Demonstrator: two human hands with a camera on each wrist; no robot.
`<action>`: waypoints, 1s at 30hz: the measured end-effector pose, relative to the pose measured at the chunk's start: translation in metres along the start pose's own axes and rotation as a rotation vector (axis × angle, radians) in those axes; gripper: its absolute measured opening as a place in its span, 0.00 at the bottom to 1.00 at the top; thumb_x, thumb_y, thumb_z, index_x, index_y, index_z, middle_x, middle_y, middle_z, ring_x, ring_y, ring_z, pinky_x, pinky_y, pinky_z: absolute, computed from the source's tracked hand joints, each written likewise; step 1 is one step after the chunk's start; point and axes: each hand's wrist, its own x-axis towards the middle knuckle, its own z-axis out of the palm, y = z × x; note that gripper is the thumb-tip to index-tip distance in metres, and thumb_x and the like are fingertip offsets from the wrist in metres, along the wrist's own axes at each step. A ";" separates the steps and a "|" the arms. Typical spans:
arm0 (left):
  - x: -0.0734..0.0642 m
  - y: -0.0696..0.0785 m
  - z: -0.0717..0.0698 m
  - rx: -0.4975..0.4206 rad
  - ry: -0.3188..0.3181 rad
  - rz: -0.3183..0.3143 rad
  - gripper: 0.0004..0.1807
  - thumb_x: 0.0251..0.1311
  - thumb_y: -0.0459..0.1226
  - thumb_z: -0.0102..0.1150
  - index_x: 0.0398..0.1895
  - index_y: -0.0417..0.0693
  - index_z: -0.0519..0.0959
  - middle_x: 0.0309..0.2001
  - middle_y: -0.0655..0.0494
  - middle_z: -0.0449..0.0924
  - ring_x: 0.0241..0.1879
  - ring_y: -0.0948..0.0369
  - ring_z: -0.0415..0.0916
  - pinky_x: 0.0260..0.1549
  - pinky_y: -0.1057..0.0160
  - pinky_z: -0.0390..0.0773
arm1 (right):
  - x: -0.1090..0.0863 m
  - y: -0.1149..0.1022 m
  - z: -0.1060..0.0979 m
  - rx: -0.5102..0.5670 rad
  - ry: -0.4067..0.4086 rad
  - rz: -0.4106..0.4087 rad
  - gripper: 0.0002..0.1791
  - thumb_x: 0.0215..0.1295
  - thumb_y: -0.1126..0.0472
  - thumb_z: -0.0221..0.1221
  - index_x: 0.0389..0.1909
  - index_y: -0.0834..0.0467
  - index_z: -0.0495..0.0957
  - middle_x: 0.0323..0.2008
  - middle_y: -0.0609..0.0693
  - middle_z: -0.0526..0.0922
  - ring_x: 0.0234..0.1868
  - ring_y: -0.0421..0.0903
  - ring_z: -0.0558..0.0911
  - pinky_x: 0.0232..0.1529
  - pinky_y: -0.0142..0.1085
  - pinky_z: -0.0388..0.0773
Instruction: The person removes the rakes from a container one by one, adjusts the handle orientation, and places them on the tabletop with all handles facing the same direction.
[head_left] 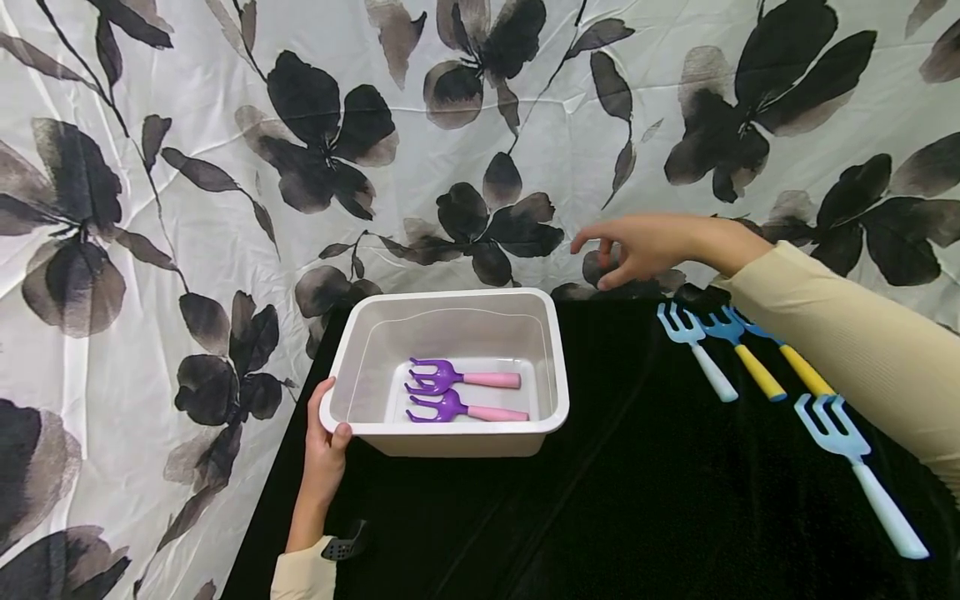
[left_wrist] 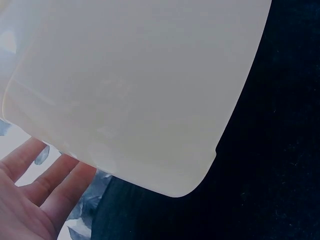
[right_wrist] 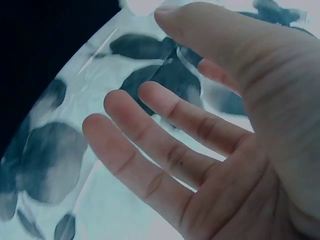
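My left hand [head_left: 324, 454] grips the near left corner of a white plastic tub [head_left: 450, 429], thumb on the rim and fingers along its side. Inside the tub lie two purple hand rakes, the far rake [head_left: 491, 380] and the near rake [head_left: 495, 413], both with pink handles. My right hand [head_left: 651, 246] is in the air beyond the tub's far right corner, fingers loosely bent and holding nothing. In the right wrist view the palm and fingers [right_wrist: 145, 130] are bare. The left wrist view shows the tub's outer wall [left_wrist: 150, 100] with fingertips against its edge.
To the right lie a light blue garden fork [head_left: 716, 371], two blue forks with yellow handles [head_left: 759, 372] [head_left: 806, 371], partly under my right sleeve, and a nearer light blue fork [head_left: 888, 508]. Black cloth [head_left: 637, 500] covers the table; a floral sheet [head_left: 562, 125] surrounds it.
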 end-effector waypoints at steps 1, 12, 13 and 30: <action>0.000 0.000 0.000 0.001 0.001 0.003 0.36 0.72 0.38 0.55 0.79 0.49 0.55 0.70 0.50 0.61 0.61 0.44 0.63 0.55 0.70 0.70 | 0.005 -0.005 0.001 0.000 -0.003 -0.014 0.33 0.67 0.59 0.67 0.71 0.51 0.67 0.51 0.58 0.78 0.31 0.47 0.83 0.32 0.43 0.81; 0.001 -0.002 0.001 0.007 0.017 0.008 0.35 0.72 0.38 0.56 0.79 0.49 0.56 0.70 0.51 0.61 0.61 0.49 0.64 0.56 0.69 0.70 | 0.071 -0.058 0.028 -0.052 -0.103 -0.173 0.31 0.66 0.57 0.68 0.68 0.45 0.71 0.51 0.53 0.84 0.33 0.49 0.85 0.35 0.42 0.82; 0.001 -0.003 0.001 0.007 0.018 0.011 0.35 0.72 0.39 0.56 0.79 0.49 0.56 0.70 0.51 0.62 0.60 0.49 0.64 0.56 0.68 0.70 | 0.076 -0.062 0.030 -0.046 -0.132 -0.174 0.31 0.66 0.57 0.68 0.69 0.45 0.70 0.51 0.53 0.83 0.33 0.51 0.85 0.34 0.43 0.82; 0.002 -0.003 0.004 -0.020 0.013 0.059 0.38 0.71 0.45 0.60 0.78 0.46 0.56 0.67 0.50 0.63 0.59 0.46 0.64 0.54 0.66 0.70 | 0.151 -0.100 0.089 0.049 -0.422 -0.097 0.35 0.65 0.58 0.70 0.70 0.46 0.66 0.49 0.56 0.81 0.44 0.54 0.84 0.43 0.50 0.84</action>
